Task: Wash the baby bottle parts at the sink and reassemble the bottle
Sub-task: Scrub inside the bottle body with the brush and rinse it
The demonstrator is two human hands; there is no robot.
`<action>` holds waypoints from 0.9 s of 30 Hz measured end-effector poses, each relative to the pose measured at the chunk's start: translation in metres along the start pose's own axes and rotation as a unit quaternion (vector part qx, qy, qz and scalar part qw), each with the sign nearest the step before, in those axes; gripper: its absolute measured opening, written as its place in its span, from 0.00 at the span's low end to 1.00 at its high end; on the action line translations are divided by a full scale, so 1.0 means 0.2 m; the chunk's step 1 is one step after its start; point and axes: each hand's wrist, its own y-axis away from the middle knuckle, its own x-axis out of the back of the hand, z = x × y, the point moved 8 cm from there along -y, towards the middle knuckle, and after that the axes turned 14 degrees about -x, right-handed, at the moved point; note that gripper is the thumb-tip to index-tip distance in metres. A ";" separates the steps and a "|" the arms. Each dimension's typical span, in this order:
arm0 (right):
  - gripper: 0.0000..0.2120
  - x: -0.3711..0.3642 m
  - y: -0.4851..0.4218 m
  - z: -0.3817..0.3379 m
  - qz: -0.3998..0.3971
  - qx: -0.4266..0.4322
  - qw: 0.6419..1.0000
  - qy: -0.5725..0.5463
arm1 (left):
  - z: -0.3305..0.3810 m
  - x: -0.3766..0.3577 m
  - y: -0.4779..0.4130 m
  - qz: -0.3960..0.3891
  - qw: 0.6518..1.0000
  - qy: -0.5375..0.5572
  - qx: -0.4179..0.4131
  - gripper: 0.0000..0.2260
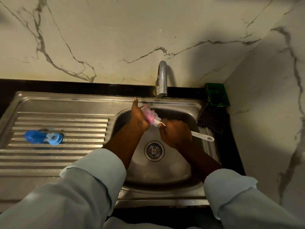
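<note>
Over the steel sink basin (181,164), my left hand (138,119) grips a clear baby bottle (149,116) that lies tilted, mouth toward the right. Inside it shows the pink head of a bottle brush. My right hand (175,133) is closed around the brush's white handle (202,136), which sticks out to the right. On the ribbed drainboard (66,156) at the left lie a blue cap (32,137) and a light blue collar with teat (53,138), side by side.
A curved steel tap (161,80) stands behind the basin, its spout just above the hands. A green holder (217,96) and a dark patterned cloth (211,119) sit at the right corner. The drain strainer (154,151) lies below my hands. Marble walls close off the back and right.
</note>
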 end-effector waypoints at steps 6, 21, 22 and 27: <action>0.15 -0.13 0.03 0.02 -0.381 -0.270 0.793 -0.392 | 0.03 0.03 -0.02 0.006 0.996 0.029 -0.086 0.20; 0.15 -0.01 -0.02 -0.05 -0.056 0.014 0.998 0.006 | 0.03 0.07 -0.04 0.056 0.997 -0.015 -0.044 0.35; 0.14 -0.01 -0.03 -0.06 -0.086 0.007 0.996 -0.030 | 0.03 0.06 -0.02 0.052 0.997 0.019 -0.052 0.33; 0.10 -0.09 -0.01 -0.07 -0.335 -0.219 0.813 -0.423 | -0.01 0.11 -0.14 -0.008 0.998 -0.030 -0.058 0.34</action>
